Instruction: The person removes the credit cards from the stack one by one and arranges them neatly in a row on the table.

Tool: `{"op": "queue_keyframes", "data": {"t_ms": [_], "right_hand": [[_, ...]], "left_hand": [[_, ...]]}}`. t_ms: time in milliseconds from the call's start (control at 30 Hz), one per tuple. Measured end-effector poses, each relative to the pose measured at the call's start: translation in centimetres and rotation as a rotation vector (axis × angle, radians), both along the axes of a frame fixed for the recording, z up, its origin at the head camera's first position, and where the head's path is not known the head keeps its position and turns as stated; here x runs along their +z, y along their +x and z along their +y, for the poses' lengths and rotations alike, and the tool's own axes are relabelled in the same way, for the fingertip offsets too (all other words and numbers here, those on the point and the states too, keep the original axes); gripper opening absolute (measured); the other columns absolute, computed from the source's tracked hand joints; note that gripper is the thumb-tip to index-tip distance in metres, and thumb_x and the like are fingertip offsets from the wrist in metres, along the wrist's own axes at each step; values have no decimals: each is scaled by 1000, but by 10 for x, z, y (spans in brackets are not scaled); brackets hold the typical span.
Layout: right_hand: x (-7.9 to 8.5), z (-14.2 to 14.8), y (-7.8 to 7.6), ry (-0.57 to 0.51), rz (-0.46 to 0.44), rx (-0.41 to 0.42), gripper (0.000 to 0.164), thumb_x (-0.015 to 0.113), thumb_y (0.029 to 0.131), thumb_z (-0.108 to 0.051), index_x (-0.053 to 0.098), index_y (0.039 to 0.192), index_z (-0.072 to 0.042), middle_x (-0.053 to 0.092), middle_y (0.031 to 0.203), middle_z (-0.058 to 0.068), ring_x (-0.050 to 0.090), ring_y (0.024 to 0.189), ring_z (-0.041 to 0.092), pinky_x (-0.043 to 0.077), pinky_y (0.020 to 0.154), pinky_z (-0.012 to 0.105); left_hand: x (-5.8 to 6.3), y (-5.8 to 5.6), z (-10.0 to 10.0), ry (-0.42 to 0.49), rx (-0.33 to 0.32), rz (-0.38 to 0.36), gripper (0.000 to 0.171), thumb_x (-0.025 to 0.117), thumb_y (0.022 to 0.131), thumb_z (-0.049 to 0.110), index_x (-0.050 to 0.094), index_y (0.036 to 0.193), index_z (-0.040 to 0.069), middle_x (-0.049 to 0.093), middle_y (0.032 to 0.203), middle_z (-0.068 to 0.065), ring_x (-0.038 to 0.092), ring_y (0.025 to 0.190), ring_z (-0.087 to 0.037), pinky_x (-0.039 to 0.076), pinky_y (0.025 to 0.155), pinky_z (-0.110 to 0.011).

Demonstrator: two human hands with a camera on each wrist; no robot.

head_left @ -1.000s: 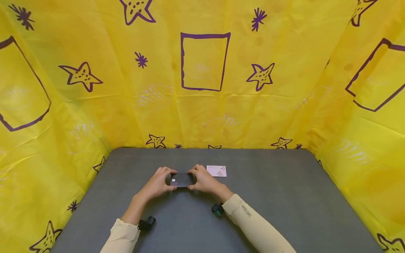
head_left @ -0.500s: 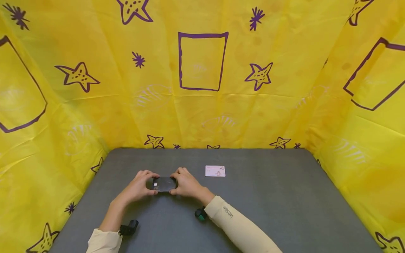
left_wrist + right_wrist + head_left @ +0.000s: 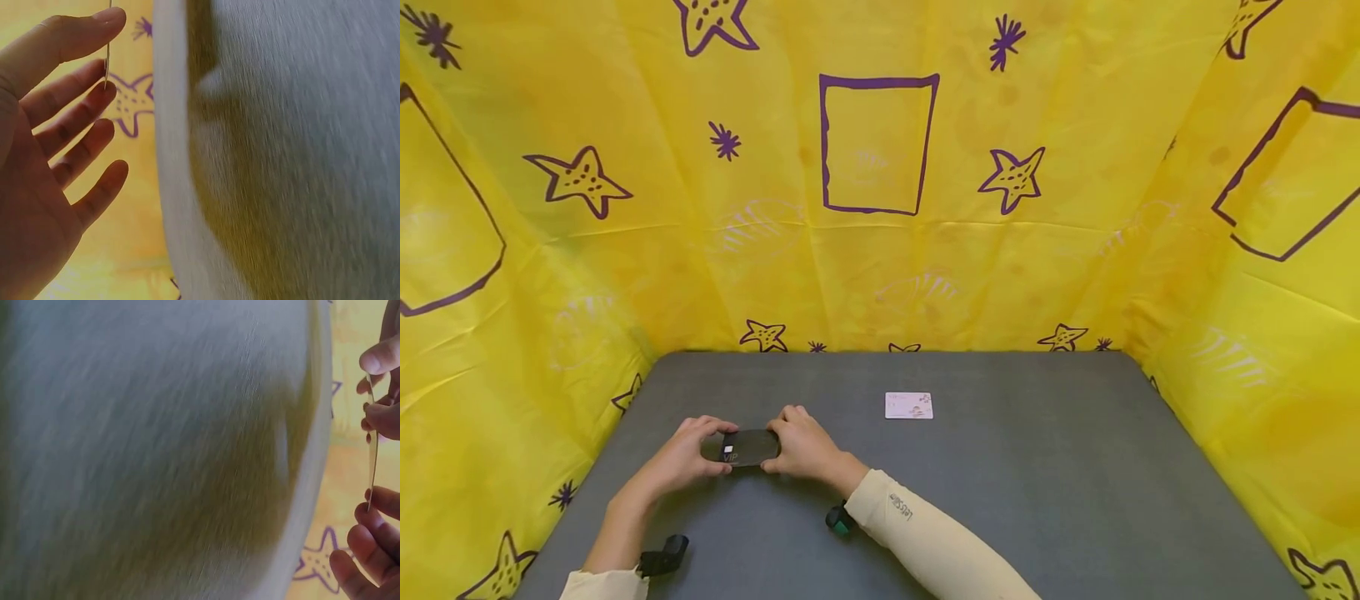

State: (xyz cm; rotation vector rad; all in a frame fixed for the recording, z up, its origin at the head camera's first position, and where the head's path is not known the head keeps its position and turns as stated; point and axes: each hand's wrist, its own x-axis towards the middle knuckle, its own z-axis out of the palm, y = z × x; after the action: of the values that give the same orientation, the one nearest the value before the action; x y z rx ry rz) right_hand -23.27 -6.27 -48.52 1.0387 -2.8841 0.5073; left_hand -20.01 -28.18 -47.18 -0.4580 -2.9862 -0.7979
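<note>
A dark card [image 3: 751,450] marked "VIP", with a small white square on it, is held up between both hands, left of the table's middle in the head view. My left hand [image 3: 691,454] pinches its left end between thumb and fingers, the other fingers spread. At the right end my right hand [image 3: 807,446] grips its edges the same way. Both wrist views catch the card edge-on, as a thin strip [image 3: 107,65] by the left thumb and a thin line [image 3: 374,465] between the fingers, raised off the tabletop.
A pale pink card [image 3: 909,406] with a small printed pattern lies flat on the grey table [image 3: 1000,500], to the right of the hands. Yellow cloth walls [image 3: 880,275] with purple drawings close in the back and both sides.
Both hands have carried the dark card to the left and a little nearer to me, away from the pink card. The pink card stays in its place on the table.
</note>
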Motion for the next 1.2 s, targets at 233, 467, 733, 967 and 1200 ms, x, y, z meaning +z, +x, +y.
{"op": "queue_keyframes", "data": {"t_ms": [233,467,733,967,1200], "right_hand": [[-4,-29,9,49,18,-31,47,77,77,-47,69,115,-20,56,100,-8,46,90,6,39,75,16],[-7,-49,16,78,32,-75,47,76,77,-49,68,114,-22,54,101,-9,46,91,6,37,74,17],[-18,-52,22,86,-2,-109,44,77,75,-50,70,107,-22,55,101,-9,48,90,6,40,74,19],[-21,-55,25,134,-48,-135,43,77,77,-51,70,109,-23,57,105,-10,49,93,6,40,76,20],[-23,-59,21,150,-39,-149,43,78,75,-54,72,106,-25,55,98,-10,48,88,7,38,72,21]], "left_hand": [[-2,9,-22,-6,17,-8,52,88,65,17,67,112,9,64,114,-13,48,102,-30,42,81,-43],[-4,11,-37,-24,42,-40,53,87,65,15,67,113,8,63,114,-16,48,102,-32,41,80,-42],[-14,11,-39,-36,-10,-65,54,88,61,16,68,111,8,65,113,-12,54,102,-30,44,82,-41],[-22,10,-39,-22,-20,-143,54,87,64,16,67,113,4,63,110,-11,57,97,-26,46,78,-34],[-19,8,-38,8,-7,-171,53,85,66,11,66,114,0,61,109,-15,59,98,-33,48,80,-43]]}}
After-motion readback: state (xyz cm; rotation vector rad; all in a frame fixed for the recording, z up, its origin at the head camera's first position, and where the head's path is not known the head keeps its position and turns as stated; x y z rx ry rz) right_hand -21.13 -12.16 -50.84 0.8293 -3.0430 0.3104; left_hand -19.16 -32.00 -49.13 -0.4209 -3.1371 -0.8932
